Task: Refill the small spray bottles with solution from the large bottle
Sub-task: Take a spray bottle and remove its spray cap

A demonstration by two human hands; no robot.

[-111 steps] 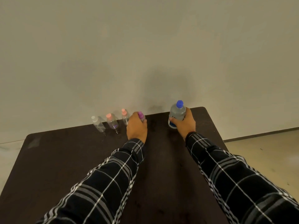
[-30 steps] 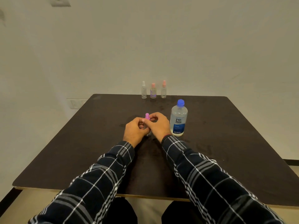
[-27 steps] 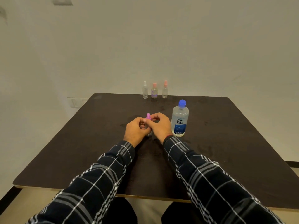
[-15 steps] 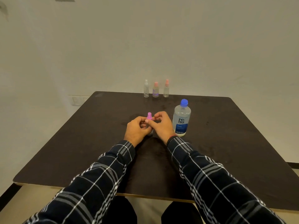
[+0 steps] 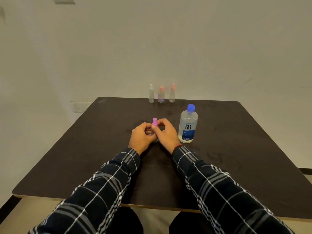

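Note:
A small spray bottle with a pink top (image 5: pixel 154 121) stands on the dark table (image 5: pixel 236 149) in the middle. My left hand (image 5: pixel 141 138) grips its body, which is mostly hidden. My right hand (image 5: pixel 166 134) pinches the pink top between thumb and fingers. The large clear bottle (image 5: pixel 187 125) with a blue cap and blue label stands upright just right of my right hand, untouched. Three more small spray bottles stand in a row at the far edge: a white-topped one (image 5: pixel 151 94), a pink-topped one (image 5: pixel 161 95) and another pink-topped one (image 5: pixel 172 93).
A pale wall rises right behind the table's far edge. A wall socket plate (image 5: pixel 79 106) sits low on the left. My knees are under the near edge of the table.
Since 3.7 s ago the pink-topped bottle and the large bottle came from the far edge to the table's middle. Over the last second both hands stay on the small bottle, barely shifting.

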